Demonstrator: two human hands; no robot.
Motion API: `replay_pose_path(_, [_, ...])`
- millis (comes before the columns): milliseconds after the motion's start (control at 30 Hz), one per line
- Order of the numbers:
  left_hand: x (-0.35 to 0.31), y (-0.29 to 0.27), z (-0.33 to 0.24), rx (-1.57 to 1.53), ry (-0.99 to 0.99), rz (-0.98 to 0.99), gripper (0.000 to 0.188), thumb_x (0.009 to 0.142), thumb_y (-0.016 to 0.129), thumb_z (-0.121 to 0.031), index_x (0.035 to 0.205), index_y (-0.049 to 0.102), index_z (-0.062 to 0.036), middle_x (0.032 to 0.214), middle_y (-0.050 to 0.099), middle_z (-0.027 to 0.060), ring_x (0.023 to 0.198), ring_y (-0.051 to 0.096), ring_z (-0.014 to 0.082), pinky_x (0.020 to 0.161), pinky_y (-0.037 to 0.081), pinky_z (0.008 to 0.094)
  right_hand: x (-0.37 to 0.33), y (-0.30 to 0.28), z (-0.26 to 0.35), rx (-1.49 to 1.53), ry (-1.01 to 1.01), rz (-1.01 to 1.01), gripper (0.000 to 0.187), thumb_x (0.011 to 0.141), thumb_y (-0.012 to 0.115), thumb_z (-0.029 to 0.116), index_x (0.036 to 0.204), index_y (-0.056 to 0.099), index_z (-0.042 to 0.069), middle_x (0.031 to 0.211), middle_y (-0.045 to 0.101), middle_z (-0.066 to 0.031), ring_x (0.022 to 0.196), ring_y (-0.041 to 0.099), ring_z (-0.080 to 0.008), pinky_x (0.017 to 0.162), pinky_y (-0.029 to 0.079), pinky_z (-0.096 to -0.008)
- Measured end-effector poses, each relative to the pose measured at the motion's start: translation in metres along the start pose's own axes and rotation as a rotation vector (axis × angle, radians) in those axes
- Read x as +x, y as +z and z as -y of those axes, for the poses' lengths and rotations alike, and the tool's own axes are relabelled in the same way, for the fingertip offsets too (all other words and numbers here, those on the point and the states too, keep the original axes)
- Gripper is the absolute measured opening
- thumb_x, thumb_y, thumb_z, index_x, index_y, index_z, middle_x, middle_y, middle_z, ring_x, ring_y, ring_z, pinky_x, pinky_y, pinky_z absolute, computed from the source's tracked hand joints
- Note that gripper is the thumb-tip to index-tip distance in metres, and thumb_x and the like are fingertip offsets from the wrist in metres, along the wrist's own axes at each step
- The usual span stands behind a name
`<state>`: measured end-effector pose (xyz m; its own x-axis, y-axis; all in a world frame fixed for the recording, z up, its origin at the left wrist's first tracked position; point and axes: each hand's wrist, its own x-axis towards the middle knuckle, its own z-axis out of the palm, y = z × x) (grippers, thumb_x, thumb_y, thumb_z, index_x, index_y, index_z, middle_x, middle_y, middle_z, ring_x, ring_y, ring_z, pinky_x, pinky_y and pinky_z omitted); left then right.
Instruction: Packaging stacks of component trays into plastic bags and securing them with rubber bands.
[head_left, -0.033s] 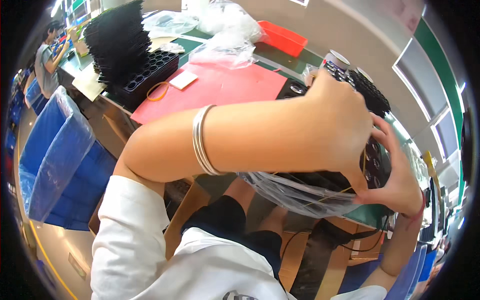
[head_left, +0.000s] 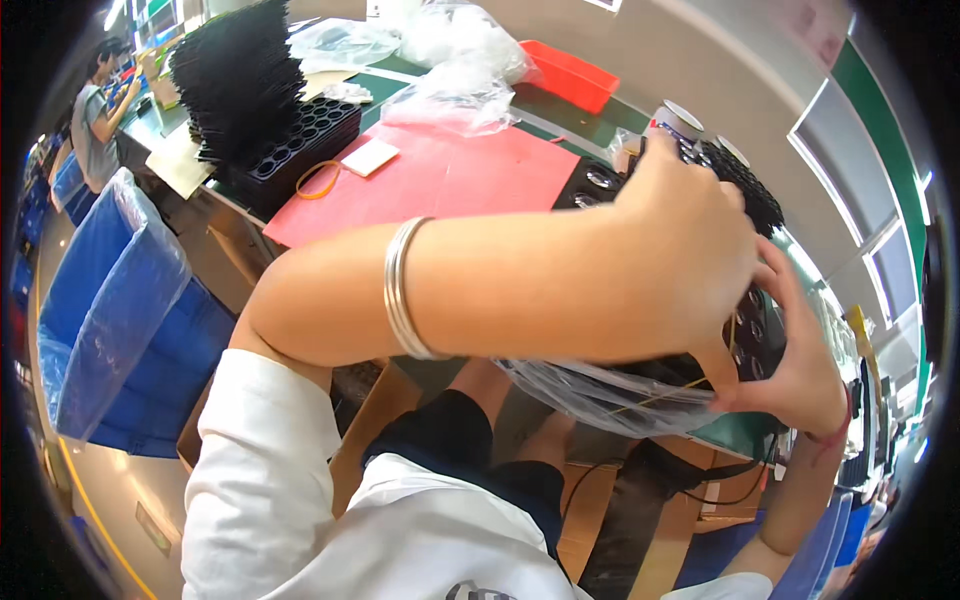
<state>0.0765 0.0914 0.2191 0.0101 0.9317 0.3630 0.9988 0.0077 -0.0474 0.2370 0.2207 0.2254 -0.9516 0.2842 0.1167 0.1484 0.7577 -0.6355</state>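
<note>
A black tray with round pockets (head_left: 745, 345) lies in front of me, shiny round pieces visible in some pockets. Clear plastic film (head_left: 570, 390) hangs along its near side. A thin yellowish rubber band (head_left: 655, 397) stretches across the film towards my thumbs. My left hand (head_left: 690, 255) reaches over the tray, thumb bent down at the band; its other fingers are mostly hidden. At the tray's right end, my right hand (head_left: 800, 375) curves around the edge, fingers on the far side and thumb on the near side, close to the left thumb.
A tall stack of black trays (head_left: 235, 90) stands at the back left. On a pink sheet (head_left: 470, 175) lie a loose rubber band (head_left: 318, 180) and a white pad (head_left: 370, 157). A red bin (head_left: 570, 75), plastic bags (head_left: 450, 90) and a lined blue bin (head_left: 120, 320) are around. Another person (head_left: 95, 120) works far left.
My left hand has shifted slightly right and down over the tray. The right hand stays around the tray's end, and the rubber band is still stretched near the thumbs.
</note>
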Motion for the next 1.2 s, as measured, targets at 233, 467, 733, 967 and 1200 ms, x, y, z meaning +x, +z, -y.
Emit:
replay_pose_path(233, [-0.082, 0.019, 0.024, -0.165, -0.08, -0.944, 0.039, 0.066, 0.085, -0.03, 0.075, 0.056, -0.0035, 0.07, 0.054, 0.0056, 0.067, 0.056, 0.022, 0.058, 0.044, 0.0293, -0.003, -0.006, -0.015, -0.169, -0.068, -0.056, 0.132, 0.04, 0.094, 0.04, 0.147, 0.027, 0.002, 0.132, 0.047, -0.0164, 0.125, 0.045, -0.0259, 0.108, 0.03, -0.0361])
replay_pose_path(467, [-0.148, 0.1, 0.06, -0.973, -0.577, -0.247, 0.029, 0.093, 0.058, -0.026, 0.088, 0.063, 0.0018, 0.068, 0.06, 0.0097, 0.064, 0.057, 0.0155, 0.06, 0.046, 0.0299, 0.002, -0.002, -0.015, -0.113, -0.15, -0.024, 0.122, 0.044, 0.095, 0.032, 0.144, 0.031, 0.002, 0.128, 0.05, -0.0176, 0.123, 0.048, -0.0279, 0.106, 0.033, -0.0361])
replay_pose_path(733, [-0.114, 0.127, 0.075, -1.327, -0.609, 0.052, 0.026, 0.098, 0.048, -0.025, 0.099, 0.059, -0.0017, 0.075, 0.055, -0.0006, 0.065, 0.049, 0.0089, 0.061, 0.042, 0.0251, -0.002, 0.001, -0.017, -0.052, -0.119, -0.082, 0.12, 0.044, 0.094, 0.036, 0.142, 0.035, 0.001, 0.127, 0.053, -0.019, 0.124, 0.049, -0.0282, 0.107, 0.032, -0.0365])
replay_pose_path(967, [-0.116, 0.118, 0.073, -1.641, -0.884, 0.053, 0.018, 0.097, 0.05, -0.026, 0.093, 0.059, -0.011, 0.08, 0.052, -0.0042, 0.074, 0.049, 0.0055, 0.064, 0.038, 0.02, -0.002, 0.002, -0.018, -0.02, -0.096, -0.085, 0.117, 0.045, 0.093, 0.037, 0.141, 0.036, -0.001, 0.128, 0.053, -0.0169, 0.124, 0.048, -0.0278, 0.107, 0.032, -0.037])
replay_pose_path(1200, [-0.122, 0.121, 0.062, -1.923, -0.92, -0.125, 0.022, 0.097, 0.049, -0.029, 0.092, 0.058, -0.009, 0.076, 0.052, -0.0052, 0.068, 0.048, 0.0044, 0.063, 0.04, 0.0225, -0.002, -0.001, -0.02, -0.003, -0.026, -0.088, 0.123, 0.04, 0.093, 0.031, 0.145, 0.034, 0.003, 0.133, 0.047, -0.0178, 0.126, 0.045, -0.0242, 0.108, 0.031, -0.033])
